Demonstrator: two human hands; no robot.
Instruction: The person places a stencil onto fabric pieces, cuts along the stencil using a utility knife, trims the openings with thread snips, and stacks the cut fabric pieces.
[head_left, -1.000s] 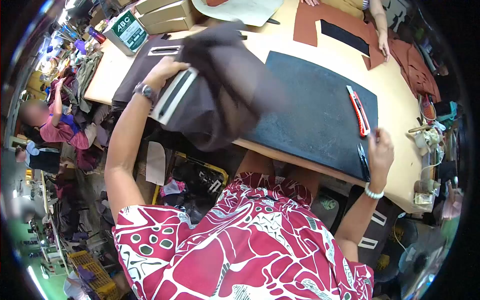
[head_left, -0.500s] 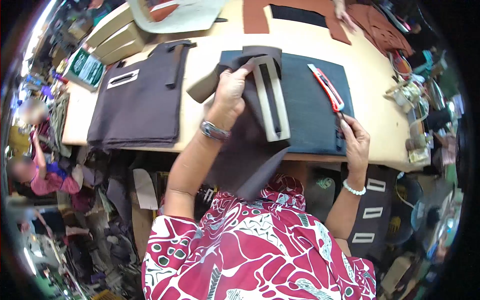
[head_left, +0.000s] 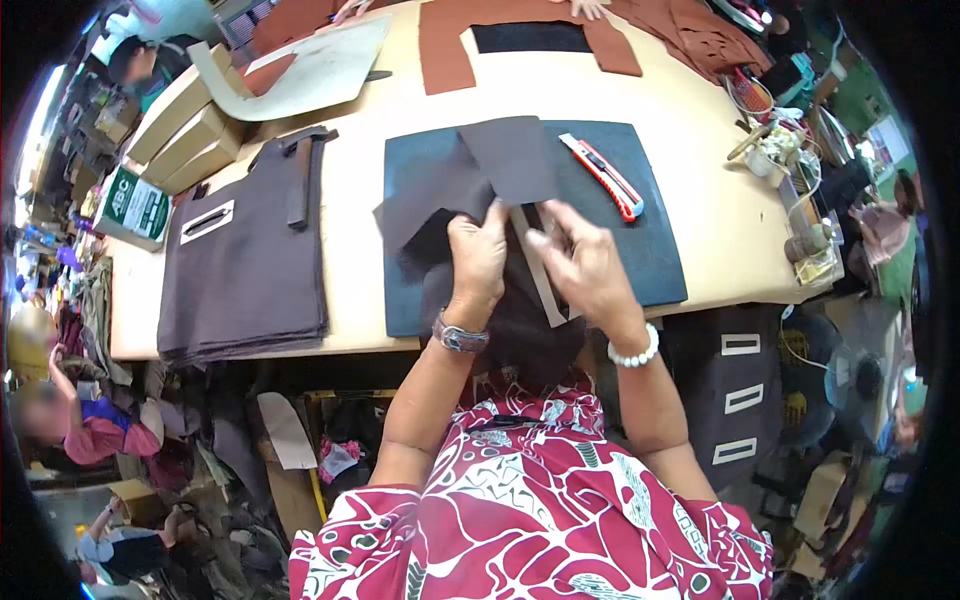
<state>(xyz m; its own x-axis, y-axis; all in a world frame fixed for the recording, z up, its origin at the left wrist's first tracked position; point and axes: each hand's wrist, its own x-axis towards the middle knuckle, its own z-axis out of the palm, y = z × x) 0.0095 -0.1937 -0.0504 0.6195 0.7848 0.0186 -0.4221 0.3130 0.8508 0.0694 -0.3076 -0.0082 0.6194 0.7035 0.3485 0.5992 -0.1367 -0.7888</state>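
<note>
A dark brown piece of leather-like material [head_left: 508,155] is bunched and folded over between my hands, above a dark green cutting mat [head_left: 650,255]. My left hand [head_left: 478,258] grips it with the thumb on top. My right hand [head_left: 592,270] pinches at the fold beside a pale slotted strip [head_left: 541,268] on the piece; its fingertips are slightly blurred. The folded part hides the strip's upper end. A red utility knife [head_left: 606,180] lies on the mat, apart from both hands, its tip pointing up and left.
To the left lies a stack of dark brown pieces [head_left: 250,290] with a slotted patch. Behind it stand cardboard boxes [head_left: 185,130] and a green-and-white box [head_left: 132,208]. Another person's hand [head_left: 588,8] touches rust-coloured material [head_left: 445,55] at the far edge. Containers and tools [head_left: 785,155] crowd the right.
My right hand has left the spot by the knife's end and come to the brown piece. The piece is now folded over, covering part of the strip. The view has shifted.
</note>
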